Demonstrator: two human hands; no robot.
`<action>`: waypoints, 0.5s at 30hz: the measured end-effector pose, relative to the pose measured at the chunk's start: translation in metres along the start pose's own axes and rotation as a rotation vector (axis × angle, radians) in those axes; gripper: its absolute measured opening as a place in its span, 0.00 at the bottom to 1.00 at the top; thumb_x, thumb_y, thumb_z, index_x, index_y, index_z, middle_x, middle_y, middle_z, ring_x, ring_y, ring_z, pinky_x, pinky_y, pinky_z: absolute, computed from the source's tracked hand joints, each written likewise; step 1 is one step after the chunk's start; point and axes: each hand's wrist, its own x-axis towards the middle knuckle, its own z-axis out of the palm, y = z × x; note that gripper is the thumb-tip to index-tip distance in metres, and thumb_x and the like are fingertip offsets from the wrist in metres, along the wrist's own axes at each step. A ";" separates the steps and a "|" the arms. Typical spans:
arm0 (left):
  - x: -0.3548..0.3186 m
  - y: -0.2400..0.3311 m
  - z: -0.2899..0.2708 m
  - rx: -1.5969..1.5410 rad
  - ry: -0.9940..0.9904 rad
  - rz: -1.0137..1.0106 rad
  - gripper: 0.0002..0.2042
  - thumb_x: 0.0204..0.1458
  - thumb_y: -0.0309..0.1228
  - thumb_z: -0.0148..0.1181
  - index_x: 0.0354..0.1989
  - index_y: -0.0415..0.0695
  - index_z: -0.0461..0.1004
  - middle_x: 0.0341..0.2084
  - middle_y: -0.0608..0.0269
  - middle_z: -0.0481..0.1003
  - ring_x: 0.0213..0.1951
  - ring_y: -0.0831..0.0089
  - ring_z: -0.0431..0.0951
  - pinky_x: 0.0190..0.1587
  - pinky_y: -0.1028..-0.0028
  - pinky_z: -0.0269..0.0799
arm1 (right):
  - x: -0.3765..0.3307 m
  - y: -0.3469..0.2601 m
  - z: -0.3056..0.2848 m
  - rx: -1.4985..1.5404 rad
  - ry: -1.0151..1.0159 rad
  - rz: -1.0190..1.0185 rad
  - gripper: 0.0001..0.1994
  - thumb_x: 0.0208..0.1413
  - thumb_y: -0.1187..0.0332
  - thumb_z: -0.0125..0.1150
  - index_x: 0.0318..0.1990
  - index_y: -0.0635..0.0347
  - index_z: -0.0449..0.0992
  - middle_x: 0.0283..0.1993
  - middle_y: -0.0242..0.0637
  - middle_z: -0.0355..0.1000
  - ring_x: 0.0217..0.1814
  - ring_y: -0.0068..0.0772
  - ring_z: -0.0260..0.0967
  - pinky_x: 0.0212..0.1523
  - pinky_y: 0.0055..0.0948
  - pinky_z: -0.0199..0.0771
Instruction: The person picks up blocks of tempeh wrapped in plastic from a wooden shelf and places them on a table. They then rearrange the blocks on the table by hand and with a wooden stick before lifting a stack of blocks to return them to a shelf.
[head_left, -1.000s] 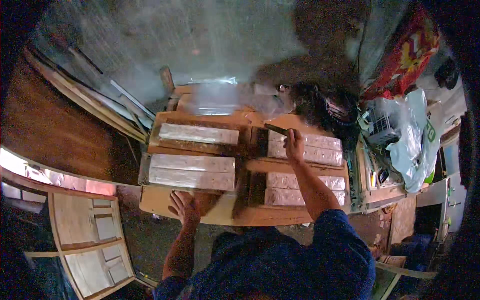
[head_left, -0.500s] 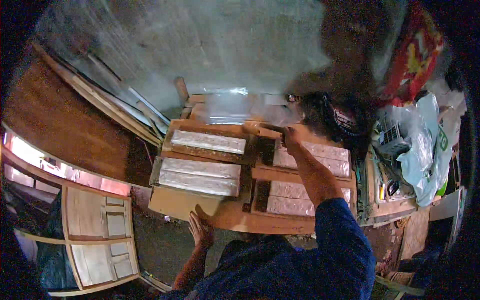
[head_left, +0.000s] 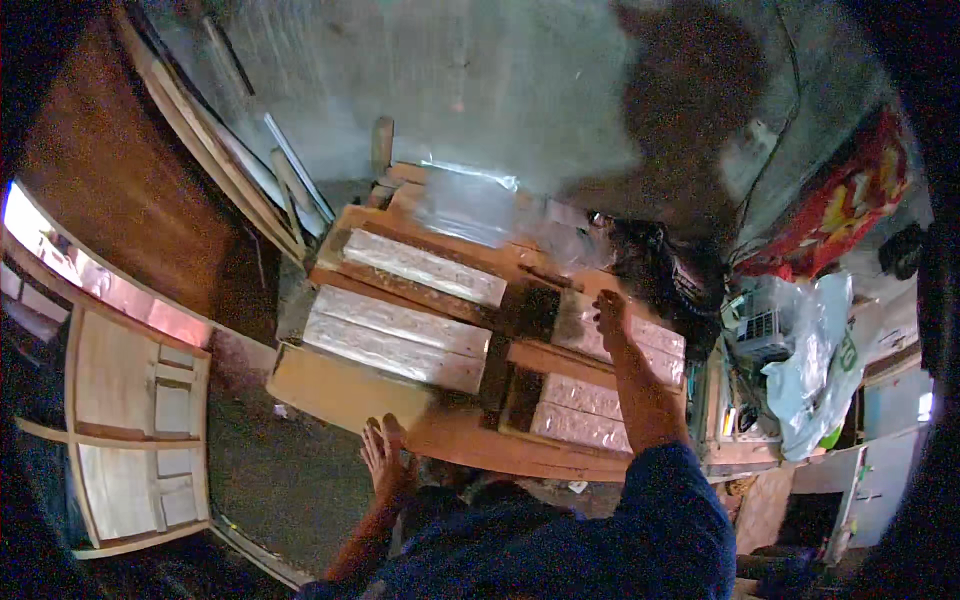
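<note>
A wooden door frame (head_left: pixel 470 440) lies flat in front of me, with several pale carved panels (head_left: pixel 400 335) set into it. My left hand (head_left: pixel 385 460) rests on its near edge with the fingers spread, holding nothing. My right hand (head_left: pixel 610 318) reaches over the right-hand panels (head_left: pixel 655 345). Its fingers close around the end of a thin dark stick (head_left: pixel 550 277) that lies across the frame's middle rail. My blue sleeve covers part of the frame's near right corner.
A power tool (head_left: pixel 660 265) sits at the far right end of the frame. Bags (head_left: pixel 810 350) and small items crowd a bench on the right. Wooden strips (head_left: pixel 240 190) lean on the left, and another pale panelled frame (head_left: pixel 130 420) lies at lower left.
The view has shifted, so the frame now sits further right and lower. My right hand has drawn back slightly toward me over the right panels. The left hand stays on the near edge.
</note>
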 end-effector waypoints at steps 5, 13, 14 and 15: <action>-0.003 0.031 -0.018 -0.042 0.032 0.078 0.45 0.54 0.59 0.53 0.72 0.42 0.45 0.70 0.35 0.42 0.70 0.35 0.39 0.66 0.35 0.36 | -0.122 0.026 -0.065 -0.537 0.114 -0.172 0.18 0.60 0.65 0.60 0.52 0.68 0.71 0.35 0.32 0.71 0.32 0.22 0.65 0.33 0.22 0.67; 0.000 0.081 0.017 -0.240 0.204 0.631 0.38 0.51 0.51 0.59 0.67 0.41 0.59 0.68 0.43 0.52 0.70 0.39 0.46 0.68 0.41 0.38 | -0.278 0.006 -0.111 -1.163 0.025 -0.434 0.25 0.58 0.57 0.60 0.58 0.63 0.69 0.54 0.55 0.68 0.58 0.59 0.64 0.58 0.48 0.66; 0.000 0.099 0.006 -0.242 0.122 0.638 0.39 0.50 0.50 0.62 0.67 0.42 0.59 0.68 0.45 0.53 0.70 0.40 0.46 0.69 0.42 0.38 | -0.288 0.007 -0.114 -1.201 -0.006 -0.381 0.29 0.57 0.54 0.60 0.61 0.62 0.65 0.59 0.53 0.65 0.61 0.57 0.61 0.61 0.49 0.62; 0.001 0.122 -0.009 -0.224 0.048 0.645 0.39 0.49 0.50 0.62 0.67 0.41 0.59 0.68 0.45 0.52 0.70 0.40 0.46 0.69 0.42 0.38 | -0.293 0.007 -0.116 -1.229 -0.041 -0.372 0.31 0.56 0.52 0.61 0.62 0.61 0.64 0.61 0.52 0.63 0.64 0.57 0.58 0.63 0.50 0.58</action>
